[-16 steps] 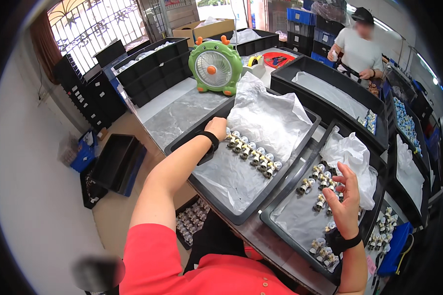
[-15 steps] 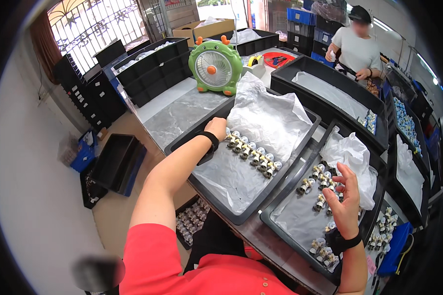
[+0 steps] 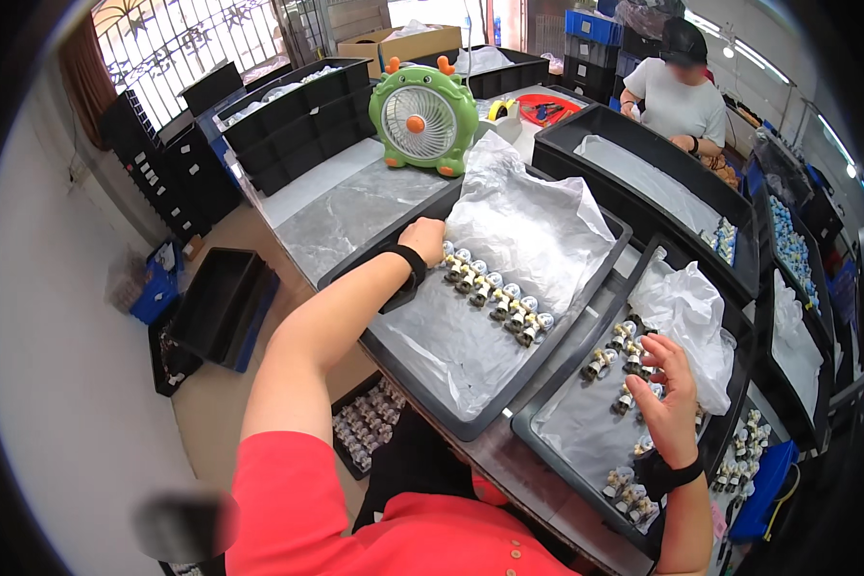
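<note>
My left hand [image 3: 422, 240] is curled down at the far left end of a row of small figurines [image 3: 492, 291]. Its fingers are closed and mostly hidden, so whatever they hold does not show. The figurines are white and yellow with dark bases and pale blue tops, lying side by side on a plastic liner in the black tray [image 3: 468, 429]. Over the tray at the right [image 3: 538, 429] hovers my right hand [image 3: 669, 398], open, thumb and fingers apart and bent. Beneath and around it lie several similar loose figurines [image 3: 600, 363].
A green animal-shaped fan [image 3: 424, 120] stands beyond the left tray. Crumpled white sheeting [image 3: 523, 216] covers that tray's far half. Another long black tray [image 3: 643, 178] lies beyond, with a person in a white shirt [image 3: 680, 101] behind it. Stacked black bins [image 3: 221, 312] sit on the floor.
My right hand has dipped slightly, its fingers bending more. My left hand stays at the end of the row, a little higher in view. The other person's head has tipped down.
</note>
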Motion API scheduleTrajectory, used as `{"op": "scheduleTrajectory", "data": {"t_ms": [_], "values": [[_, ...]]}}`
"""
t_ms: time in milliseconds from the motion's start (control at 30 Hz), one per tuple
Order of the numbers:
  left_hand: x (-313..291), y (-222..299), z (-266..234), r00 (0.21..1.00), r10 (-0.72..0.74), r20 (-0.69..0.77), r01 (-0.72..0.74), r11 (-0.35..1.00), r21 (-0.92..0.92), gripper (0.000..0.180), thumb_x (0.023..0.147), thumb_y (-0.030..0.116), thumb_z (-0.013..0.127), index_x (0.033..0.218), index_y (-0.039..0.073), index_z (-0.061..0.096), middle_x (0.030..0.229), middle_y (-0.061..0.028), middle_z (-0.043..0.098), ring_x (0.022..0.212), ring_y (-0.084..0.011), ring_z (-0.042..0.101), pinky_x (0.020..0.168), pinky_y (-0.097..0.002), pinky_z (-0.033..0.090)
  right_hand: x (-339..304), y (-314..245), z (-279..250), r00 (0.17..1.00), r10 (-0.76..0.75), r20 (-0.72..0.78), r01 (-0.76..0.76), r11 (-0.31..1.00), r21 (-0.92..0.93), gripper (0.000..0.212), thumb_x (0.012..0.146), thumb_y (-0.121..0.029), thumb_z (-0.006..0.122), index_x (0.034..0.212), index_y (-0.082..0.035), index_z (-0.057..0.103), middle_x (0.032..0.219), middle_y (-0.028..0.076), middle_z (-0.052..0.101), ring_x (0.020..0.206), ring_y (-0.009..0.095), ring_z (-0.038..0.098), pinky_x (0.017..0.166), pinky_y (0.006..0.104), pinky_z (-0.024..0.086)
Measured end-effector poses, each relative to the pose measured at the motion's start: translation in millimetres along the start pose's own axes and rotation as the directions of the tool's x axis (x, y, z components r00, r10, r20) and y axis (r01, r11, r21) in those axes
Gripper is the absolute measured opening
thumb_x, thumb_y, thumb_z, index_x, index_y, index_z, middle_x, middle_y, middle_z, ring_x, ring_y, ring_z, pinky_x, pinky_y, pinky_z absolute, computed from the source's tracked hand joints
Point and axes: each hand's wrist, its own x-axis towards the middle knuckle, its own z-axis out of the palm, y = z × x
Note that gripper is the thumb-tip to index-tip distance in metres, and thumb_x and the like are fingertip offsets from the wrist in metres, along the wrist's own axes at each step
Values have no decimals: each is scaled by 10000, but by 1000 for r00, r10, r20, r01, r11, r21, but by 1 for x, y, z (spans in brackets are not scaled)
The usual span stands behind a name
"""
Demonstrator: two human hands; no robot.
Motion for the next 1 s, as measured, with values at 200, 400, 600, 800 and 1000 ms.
{"op": "scheduleTrajectory", "data": {"t_ms": [200,400,600,800,1000], "values": [[-30,21,-31,951,163,261,-217,956,195,341,699,279,751,958,73,672,949,-161,674,942,-345,636,806,-416,511,1,10,4,999,39,10,-39,999,11,438,757,-32,681,1187,-55,598,1249,87,541,920,160,577,767,288,478],[-68,30,-32,658,427,620,-499,864,-66,535,702,296,771,1172,104,604,1021,-185,625,993,-344,605,848,-417,482,3,9,7,997,62,39,-62,998,8,429,762,-28,668,1185,-57,601,1240,83,548,909,153,581,754,282,475],[-75,33,-28,634,402,661,-516,856,-26,658,731,306,752,1311,123,501,1150,-217,555,1049,-379,567,889,-427,461,3,10,9,996,70,64,-69,998,-9,418,765,-33,668,1179,-53,604,1215,90,563,898,146,584,737,270,473],[-70,43,-36,607,399,688,-518,854,-38,652,772,326,712,1342,113,478,1160,-212,582,1079,-351,570,910,-412,456,2,17,8,996,60,62,-60,998,3,389,768,-28,666,1155,-34,619,1189,97,583,887,142,585,729,263,475],[-8,81,-72,747,554,367,-522,831,-191,597,754,263,719,1298,113,526,1155,-195,592,1080,-335,572,906,-387,466,5,18,8,996,34,85,-33,999,-15,372,762,-25,673,1131,-28,631,1134,104,610,847,159,602,714,277,489]]}}
